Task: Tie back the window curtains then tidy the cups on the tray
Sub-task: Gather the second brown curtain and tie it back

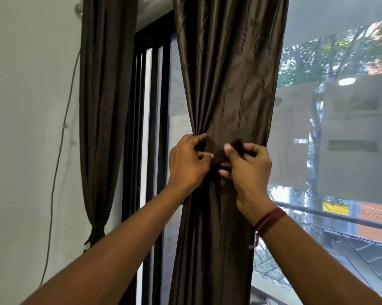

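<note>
A dark brown curtain (225,84) hangs in the middle of the window, gathered tight at its waist. A brown tie-back band (219,156) wraps around that waist. My left hand (189,164) pinches the band's left end, fingers closed on it. Touching it from the right, my right hand (247,166) grips the band's other end, thumb on top. A second brown curtain (104,106) hangs at the left, bound low by its own tie (95,235). No cups or tray are in view.
A white wall (27,128) with a thin cable (60,150) running down it stands at the left. Black window frame bars (154,106) sit between the curtains. Glass at the right shows trees, a railing (339,216) and buildings outside.
</note>
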